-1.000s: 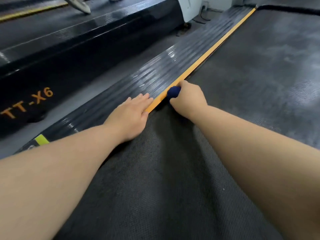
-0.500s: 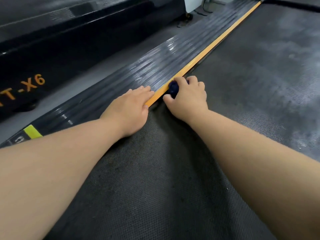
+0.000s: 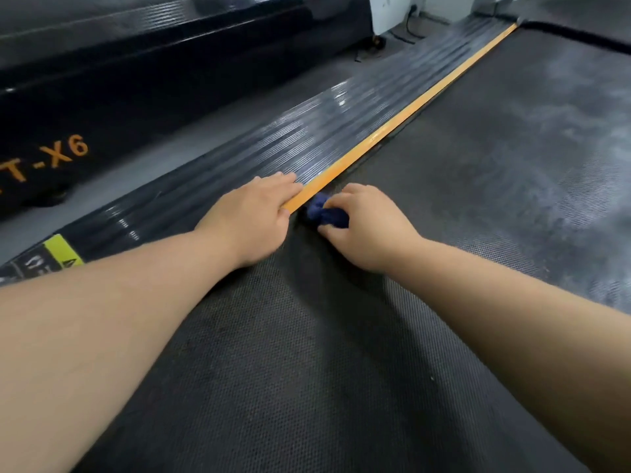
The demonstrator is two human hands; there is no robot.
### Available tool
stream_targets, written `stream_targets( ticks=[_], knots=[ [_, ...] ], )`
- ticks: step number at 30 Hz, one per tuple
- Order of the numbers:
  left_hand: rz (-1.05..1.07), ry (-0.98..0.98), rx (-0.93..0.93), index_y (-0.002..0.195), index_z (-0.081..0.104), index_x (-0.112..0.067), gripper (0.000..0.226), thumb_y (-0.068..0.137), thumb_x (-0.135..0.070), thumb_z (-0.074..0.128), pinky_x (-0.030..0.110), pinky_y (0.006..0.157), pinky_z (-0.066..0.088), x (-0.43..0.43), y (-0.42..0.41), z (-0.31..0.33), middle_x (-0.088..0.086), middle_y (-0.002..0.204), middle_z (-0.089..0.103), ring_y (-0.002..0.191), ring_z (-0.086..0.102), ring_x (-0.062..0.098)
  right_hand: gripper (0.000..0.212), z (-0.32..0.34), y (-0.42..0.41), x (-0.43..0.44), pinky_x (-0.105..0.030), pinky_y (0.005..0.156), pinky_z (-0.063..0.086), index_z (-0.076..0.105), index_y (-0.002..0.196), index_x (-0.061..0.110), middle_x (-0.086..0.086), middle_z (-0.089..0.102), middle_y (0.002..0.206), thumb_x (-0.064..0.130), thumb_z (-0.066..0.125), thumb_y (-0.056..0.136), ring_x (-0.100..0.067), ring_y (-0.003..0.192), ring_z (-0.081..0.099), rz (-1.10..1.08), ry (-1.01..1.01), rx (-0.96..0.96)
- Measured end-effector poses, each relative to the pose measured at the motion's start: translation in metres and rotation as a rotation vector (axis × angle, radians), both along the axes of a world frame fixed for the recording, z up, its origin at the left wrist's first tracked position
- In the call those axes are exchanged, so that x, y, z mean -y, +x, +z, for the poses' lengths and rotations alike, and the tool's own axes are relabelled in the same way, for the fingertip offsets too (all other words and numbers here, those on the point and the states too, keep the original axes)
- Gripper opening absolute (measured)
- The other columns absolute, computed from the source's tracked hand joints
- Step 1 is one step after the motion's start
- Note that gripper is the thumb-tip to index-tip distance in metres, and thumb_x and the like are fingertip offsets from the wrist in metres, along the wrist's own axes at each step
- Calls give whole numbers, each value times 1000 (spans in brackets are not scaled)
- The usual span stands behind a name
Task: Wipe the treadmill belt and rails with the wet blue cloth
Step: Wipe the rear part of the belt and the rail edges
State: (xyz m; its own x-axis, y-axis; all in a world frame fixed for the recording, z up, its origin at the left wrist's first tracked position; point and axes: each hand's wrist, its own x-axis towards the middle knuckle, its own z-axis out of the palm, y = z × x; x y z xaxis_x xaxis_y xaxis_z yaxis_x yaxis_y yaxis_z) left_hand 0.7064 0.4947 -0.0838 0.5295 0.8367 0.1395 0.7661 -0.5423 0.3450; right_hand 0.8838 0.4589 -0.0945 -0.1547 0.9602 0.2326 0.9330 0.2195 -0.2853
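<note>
The dark textured treadmill belt [image 3: 478, 206] fills the right and lower part of the head view. Along its left edge runs a ribbed black side rail [image 3: 334, 131] with an orange strip [image 3: 403, 117]. My right hand [image 3: 368, 227] grips a bunched dark blue cloth [image 3: 324, 213] on the belt, right beside the orange strip. My left hand [image 3: 252, 216] lies flat on the rail, fingers straight and pressing down, fingertips at the strip's near end. The two hands are close together, with the cloth between them.
A second black treadmill [image 3: 136, 80] with orange "T-X6" lettering stands to the left across a strip of grey floor [image 3: 205, 131]. A yellow warning label [image 3: 63, 250] marks the rail's near end. A white base with cables [image 3: 396, 15] sits at the back.
My right hand has drawn the cloth back toward me along the orange strip, and more of the cloth now shows between thumb and fingers. My left hand stays pressed on the rail.
</note>
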Motion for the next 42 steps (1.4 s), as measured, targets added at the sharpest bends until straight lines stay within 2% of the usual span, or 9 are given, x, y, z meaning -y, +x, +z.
stream_targets(
  ticks=[4,9,18,22,24,27,32,39,42],
  knots=[
    [19,-26,-5,142,42,-24,46,97,-12,41,28,114,17,5,-3,1,-10,152,32,143,22,13,24,3,3,1,-31,83,38,66,107,18,-4,54,105,32,57,89,-25,102,46,-10,-16,5],
    [20,-36,-29,143,38,-31,50,96,-16,40,32,116,21,3,-5,-5,-12,152,30,143,24,16,30,0,41,-59,-40,90,42,60,119,24,-10,50,118,29,50,92,-33,115,41,-518,-13,-52],
    [27,-13,32,140,45,-27,49,93,-12,45,26,115,20,-1,-5,-6,-11,150,35,141,27,11,28,-1,-20,11,-31,80,41,63,114,22,-3,52,99,30,59,87,-19,98,46,32,-43,-103],
    [12,-9,-21,143,40,-27,51,94,-12,40,25,116,16,1,-4,-5,-11,152,30,142,24,12,32,2,32,-34,-41,91,42,60,121,23,-11,51,117,30,53,90,-34,114,43,-311,11,54],
    [2,11,-21,143,41,-27,51,94,-11,40,25,116,15,1,-4,-4,-10,152,31,142,24,10,32,3,47,-48,-40,90,43,60,120,23,-13,52,121,29,51,89,-36,117,43,-494,-21,-31],
    [12,23,9,141,45,-25,49,94,-10,42,18,110,14,1,-4,-4,-11,151,34,141,25,6,29,-3,21,-33,-31,82,42,66,110,27,-9,57,109,24,53,84,-31,109,51,-380,-15,-114],
    [19,-4,15,142,42,-27,51,94,-11,44,27,115,19,0,-5,-5,-11,151,33,142,25,11,30,-3,-9,16,-26,75,34,62,117,28,5,47,97,30,59,87,-14,95,43,-25,-66,-115],
    [16,7,-10,143,39,-30,51,95,-13,42,23,113,16,1,-5,-5,-14,151,31,142,23,7,36,-5,66,-35,-40,90,42,59,123,17,-12,49,117,24,48,90,-34,116,41,-540,4,-33],
    [17,-4,-6,142,41,-29,51,94,-12,43,23,113,18,1,-5,-5,-14,151,32,141,23,6,32,-6,46,-20,-33,86,40,62,116,14,-13,52,113,24,50,89,-33,110,46,-432,-3,-50]
  ],
)
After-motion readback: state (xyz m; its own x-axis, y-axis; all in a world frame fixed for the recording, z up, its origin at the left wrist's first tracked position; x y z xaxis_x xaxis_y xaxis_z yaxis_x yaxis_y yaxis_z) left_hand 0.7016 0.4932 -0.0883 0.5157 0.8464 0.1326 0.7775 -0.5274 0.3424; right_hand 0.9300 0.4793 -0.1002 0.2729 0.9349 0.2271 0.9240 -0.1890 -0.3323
